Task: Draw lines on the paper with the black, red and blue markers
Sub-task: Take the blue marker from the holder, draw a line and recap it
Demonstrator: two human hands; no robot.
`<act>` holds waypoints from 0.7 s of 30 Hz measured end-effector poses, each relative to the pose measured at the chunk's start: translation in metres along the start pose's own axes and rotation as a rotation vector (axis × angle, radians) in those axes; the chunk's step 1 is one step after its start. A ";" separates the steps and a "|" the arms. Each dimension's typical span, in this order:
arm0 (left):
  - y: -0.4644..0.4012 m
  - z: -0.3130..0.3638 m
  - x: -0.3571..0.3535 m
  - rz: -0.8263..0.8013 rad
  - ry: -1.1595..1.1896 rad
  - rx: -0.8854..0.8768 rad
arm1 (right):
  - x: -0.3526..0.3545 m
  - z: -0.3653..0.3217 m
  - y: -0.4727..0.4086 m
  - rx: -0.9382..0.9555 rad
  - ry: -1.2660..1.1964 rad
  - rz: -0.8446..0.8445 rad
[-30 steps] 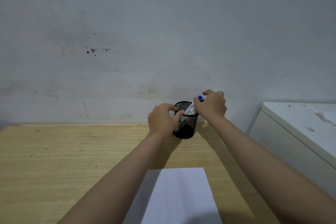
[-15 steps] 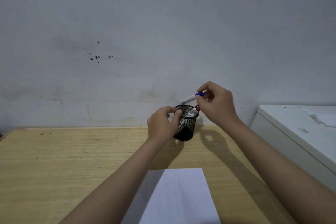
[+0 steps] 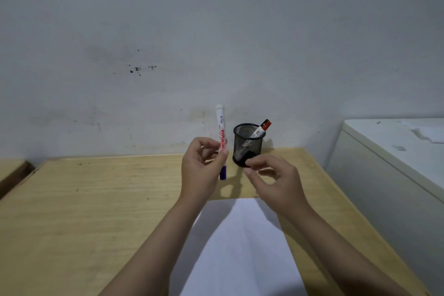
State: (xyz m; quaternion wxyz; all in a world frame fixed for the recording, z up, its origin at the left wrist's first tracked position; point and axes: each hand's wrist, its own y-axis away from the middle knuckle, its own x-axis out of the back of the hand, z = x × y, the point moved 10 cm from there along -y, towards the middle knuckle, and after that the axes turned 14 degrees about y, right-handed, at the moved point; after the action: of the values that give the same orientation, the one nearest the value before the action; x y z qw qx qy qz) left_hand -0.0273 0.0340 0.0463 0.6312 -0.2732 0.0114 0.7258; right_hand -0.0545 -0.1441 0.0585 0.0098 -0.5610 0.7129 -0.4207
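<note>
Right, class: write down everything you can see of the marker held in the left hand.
The blue marker has a white barrel with red lettering and a blue cap at its lower end. It stands nearly upright, cap down, pinched at mid-barrel by the left hand, above the wooden table, just left of the mesh pen holder. Nothing else touches it.

Black wire-mesh metal cup (image 3: pixel 248 144), matt wooden table (image 3: pixel 96 199), smooth white paper (image 3: pixel 240 247), glossy plastic marker (image 3: pixel 221 137).

blue marker (image 3: pixel 221 137), red lettering, not clearly readable
</note>
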 end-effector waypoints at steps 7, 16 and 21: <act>0.021 0.016 0.007 -0.176 -0.310 -0.050 | -0.026 0.003 -0.003 -0.363 -0.312 0.017; 0.024 0.029 0.039 -0.112 -0.409 -0.047 | -0.041 0.001 0.007 -0.524 -0.457 0.106; 0.030 0.029 0.031 -0.142 -0.385 -0.028 | -0.070 -0.009 0.013 -0.504 -0.500 -0.065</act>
State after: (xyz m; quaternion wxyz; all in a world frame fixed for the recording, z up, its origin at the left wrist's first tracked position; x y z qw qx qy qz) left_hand -0.0681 0.0665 0.0486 0.6673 -0.1385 -0.1388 0.7185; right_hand -0.0434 -0.0816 0.0244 0.0320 -0.6539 0.7515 -0.0815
